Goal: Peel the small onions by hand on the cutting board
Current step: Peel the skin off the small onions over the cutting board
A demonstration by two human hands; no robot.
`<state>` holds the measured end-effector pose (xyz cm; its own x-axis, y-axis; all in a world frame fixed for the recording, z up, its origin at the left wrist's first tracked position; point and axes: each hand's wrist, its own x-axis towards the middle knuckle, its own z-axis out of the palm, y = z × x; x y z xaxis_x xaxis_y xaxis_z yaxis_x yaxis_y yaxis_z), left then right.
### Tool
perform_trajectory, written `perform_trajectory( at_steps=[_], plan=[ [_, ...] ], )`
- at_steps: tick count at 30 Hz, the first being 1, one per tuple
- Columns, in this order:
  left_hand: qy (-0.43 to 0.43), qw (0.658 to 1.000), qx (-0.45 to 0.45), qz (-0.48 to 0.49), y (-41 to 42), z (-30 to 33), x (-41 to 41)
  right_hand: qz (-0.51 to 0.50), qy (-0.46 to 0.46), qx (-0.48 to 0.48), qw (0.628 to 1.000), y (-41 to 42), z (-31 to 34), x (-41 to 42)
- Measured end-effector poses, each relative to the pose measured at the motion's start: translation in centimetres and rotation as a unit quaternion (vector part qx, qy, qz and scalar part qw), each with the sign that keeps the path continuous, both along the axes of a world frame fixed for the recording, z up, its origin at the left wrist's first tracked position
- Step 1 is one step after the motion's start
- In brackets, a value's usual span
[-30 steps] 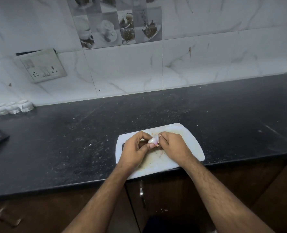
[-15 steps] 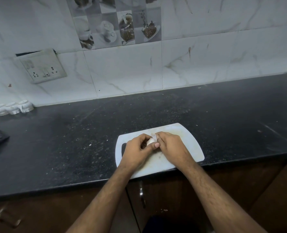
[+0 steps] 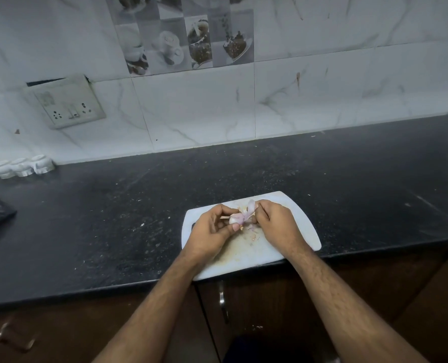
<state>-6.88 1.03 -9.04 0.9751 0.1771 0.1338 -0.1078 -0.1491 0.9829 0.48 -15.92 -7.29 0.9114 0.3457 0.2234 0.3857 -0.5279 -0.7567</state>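
Head view: left hand (image 3: 212, 231) grips small onion (image 3: 235, 218) between thumb and fingers above white cutting board (image 3: 299, 226) on black counter (image 3: 113, 218). Right hand (image 3: 275, 224) pinches loosened skin (image 3: 249, 208), still attached. Peel scraps (image 3: 253, 235) lie on board.

The tabletop (image 3: 113, 218) is black with fine pale speckling. The cutting board (image 3: 301, 231) under both grips is white, with a yellowish-brown stain toward the near edge. The small onion (image 3: 235, 218) between the left grip (image 3: 212, 231) and the right grip (image 3: 275, 224) is white with pale purple tinting; the loosened skin (image 3: 250, 206) just above it is translucent lilac. Scraps (image 3: 254, 237) below the grips are pinkish-orange. The wall tiles (image 3: 322, 95) beyond the grips are white with grey marble veining. The picture tile (image 3: 189, 35) is a grey-and-white check with brown dessert images. The switch plate (image 3: 65, 103), far left, is off-white. The cabinet fronts (image 3: 375, 284) are dark brown.
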Motion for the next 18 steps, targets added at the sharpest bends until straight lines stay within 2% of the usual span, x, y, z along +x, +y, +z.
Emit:
perform_trajectory(
  at_steps=[10,18],
  plan=[
    [0.014,0.999,-0.038,-0.007,0.1,0.6,-0.4,-0.086,-0.022,-0.024,0.996,0.5,0.0,-0.1],
    [-0.002,1.0,-0.02,-0.005,-0.2,0.9,-0.8,-0.118,-0.026,-0.077,0.99,1.1,-0.1,0.2]
  ],
)
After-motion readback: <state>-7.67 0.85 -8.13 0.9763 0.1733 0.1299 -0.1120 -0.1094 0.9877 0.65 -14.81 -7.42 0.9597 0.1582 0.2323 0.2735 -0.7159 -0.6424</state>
